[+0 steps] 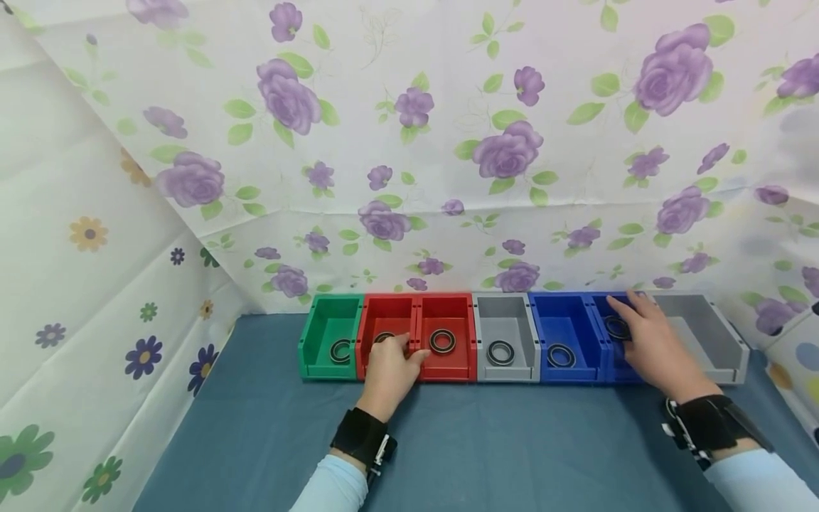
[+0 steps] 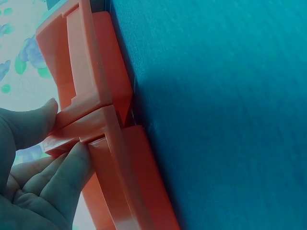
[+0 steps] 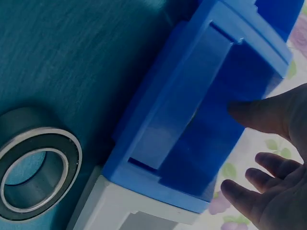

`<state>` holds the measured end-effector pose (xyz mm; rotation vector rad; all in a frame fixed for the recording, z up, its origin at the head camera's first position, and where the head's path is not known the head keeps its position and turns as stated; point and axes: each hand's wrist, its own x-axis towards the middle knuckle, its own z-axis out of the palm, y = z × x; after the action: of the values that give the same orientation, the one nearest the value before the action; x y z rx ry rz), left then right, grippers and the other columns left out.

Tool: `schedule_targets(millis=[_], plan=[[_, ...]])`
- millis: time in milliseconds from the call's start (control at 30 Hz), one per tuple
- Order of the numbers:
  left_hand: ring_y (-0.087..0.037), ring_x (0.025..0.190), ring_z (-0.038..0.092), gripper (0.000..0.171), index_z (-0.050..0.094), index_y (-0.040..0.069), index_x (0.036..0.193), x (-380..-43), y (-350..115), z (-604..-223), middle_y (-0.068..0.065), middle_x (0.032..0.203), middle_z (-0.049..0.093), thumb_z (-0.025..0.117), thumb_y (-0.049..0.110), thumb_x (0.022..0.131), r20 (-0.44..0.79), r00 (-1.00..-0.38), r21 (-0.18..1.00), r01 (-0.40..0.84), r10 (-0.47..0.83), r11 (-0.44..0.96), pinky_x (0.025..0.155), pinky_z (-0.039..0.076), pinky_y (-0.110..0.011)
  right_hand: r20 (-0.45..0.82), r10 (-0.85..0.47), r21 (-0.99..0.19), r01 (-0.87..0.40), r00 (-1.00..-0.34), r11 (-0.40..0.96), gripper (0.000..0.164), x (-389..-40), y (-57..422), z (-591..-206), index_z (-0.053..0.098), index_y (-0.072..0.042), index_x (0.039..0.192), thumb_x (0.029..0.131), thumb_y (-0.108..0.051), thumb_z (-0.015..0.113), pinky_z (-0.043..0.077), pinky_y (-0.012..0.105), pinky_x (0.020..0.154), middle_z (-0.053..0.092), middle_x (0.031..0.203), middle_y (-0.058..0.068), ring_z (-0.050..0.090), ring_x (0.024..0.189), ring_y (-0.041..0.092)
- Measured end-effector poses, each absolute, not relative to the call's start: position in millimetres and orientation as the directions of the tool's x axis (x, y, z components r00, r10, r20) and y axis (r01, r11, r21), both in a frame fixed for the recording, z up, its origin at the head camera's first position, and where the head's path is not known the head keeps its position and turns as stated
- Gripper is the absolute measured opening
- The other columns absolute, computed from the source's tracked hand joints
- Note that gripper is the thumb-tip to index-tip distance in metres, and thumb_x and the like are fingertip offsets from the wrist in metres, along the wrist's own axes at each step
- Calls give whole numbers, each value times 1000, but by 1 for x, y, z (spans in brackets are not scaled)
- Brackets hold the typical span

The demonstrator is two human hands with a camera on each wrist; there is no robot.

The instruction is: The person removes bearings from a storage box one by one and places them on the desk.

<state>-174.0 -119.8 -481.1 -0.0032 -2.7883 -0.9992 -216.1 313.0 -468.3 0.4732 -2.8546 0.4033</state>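
Note:
My left hand (image 1: 390, 373) straddles the adjoining walls of the left red bin (image 1: 387, 309) and the right red bin (image 1: 446, 309). Thumb and fingers pinch those walls in the left wrist view. A bearing (image 1: 384, 336) in the left bin is partly covered by this hand; another bearing (image 1: 453, 343) lies in the right one. Over the right blue bin (image 3: 192, 124), my right hand (image 1: 662, 355) has its fingers spread and holds nothing. Near its fingertips a bearing (image 1: 608, 327) lies inside that bin.
The bins form one row against the floral cloth. Bearings lie in the green bin (image 1: 310, 355), the middle grey bin (image 1: 502, 309) and the left blue bin (image 1: 563, 313). A larger-looking bearing (image 3: 72, 153) rests on the table before the right-end grey bin (image 1: 694, 320).

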Motion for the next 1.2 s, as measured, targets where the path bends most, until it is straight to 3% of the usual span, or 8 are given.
schedule_targets(millis=[333, 533, 667, 767, 833, 967, 1067, 1200], plan=[[-10, 76, 57, 53, 61, 4, 121, -174, -119, -481, -7, 102, 65, 71, 38, 81, 168, -984, 623, 58, -60, 780, 69, 50, -23, 140, -275, -242, -302, -951, 922, 79, -228, 314, -475, 30, -1, 144, 74, 3, 67, 24, 64, 96, 18, 144, 31, 12, 131, 47], [-12, 80, 58, 53, 61, 5, 120, -175, -119, -482, -8, 104, 64, 71, 38, 80, 181, -981, 622, 61, -67, 781, 71, 50, -26, 108, -249, -255, -269, -962, 929, 85, -233, 314, -479, 23, -6, 147, 75, -1, 68, 35, 63, 87, 13, 147, 29, 23, 124, 52], [-11, 79, 58, 53, 61, 5, 121, -175, -120, -482, -7, 103, 64, 71, 39, 81, 168, -983, 625, 50, -71, 779, 71, 50, -25, 68, -224, -266, -234, -972, 935, 88, -231, 313, -481, 19, -10, 149, 75, 0, 65, 45, 49, 65, 2, 151, 24, 25, 121, 54], [-9, 77, 57, 53, 61, 6, 121, -175, -120, -483, -6, 101, 65, 70, 39, 81, 163, -984, 627, 50, -69, 778, 70, 50, -24, 32, -219, -277, -219, -975, 936, 90, -227, 312, -483, 13, -14, 151, 77, 1, 61, 39, 36, 51, -9, 152, 18, 17, 125, 54], [-9, 75, 57, 53, 61, 6, 121, -175, -120, -482, -6, 100, 65, 70, 39, 81, 166, -984, 629, 52, -69, 776, 69, 50, -23, 25, -229, -281, -226, -973, 933, 91, -225, 312, -486, 9, -17, 151, 78, 1, 60, 37, 34, 49, -15, 151, 14, 8, 130, 50], [-9, 76, 57, 53, 61, 5, 121, -175, -120, -482, -6, 100, 65, 70, 39, 81, 174, -982, 628, 55, -71, 776, 69, 50, -23, 19, -249, -269, -245, -968, 932, 94, -225, 313, -494, 1, -21, 151, 80, 2, 57, 46, 48, 66, -24, 149, 8, -11, 133, 39], [-10, 77, 57, 53, 60, 5, 122, -175, -119, -482, -6, 102, 64, 70, 38, 81, 171, -982, 626, 50, -74, 778, 70, 50, -24, 11, -248, -266, -242, -969, 933, 93, -224, 313, -499, -1, -22, 151, 80, 4, 54, 40, 60, 78, -28, 147, 6, -15, 133, 37], [-10, 78, 57, 53, 60, 5, 123, -174, -118, -483, -6, 103, 64, 70, 38, 82, 160, -984, 623, 39, -79, 781, 70, 50, -24, -9, -236, -273, -225, -972, 936, 89, -222, 312, -502, -1, -22, 151, 83, 3, 51, 34, 64, 86, -29, 146, 6, -15, 132, 38]])
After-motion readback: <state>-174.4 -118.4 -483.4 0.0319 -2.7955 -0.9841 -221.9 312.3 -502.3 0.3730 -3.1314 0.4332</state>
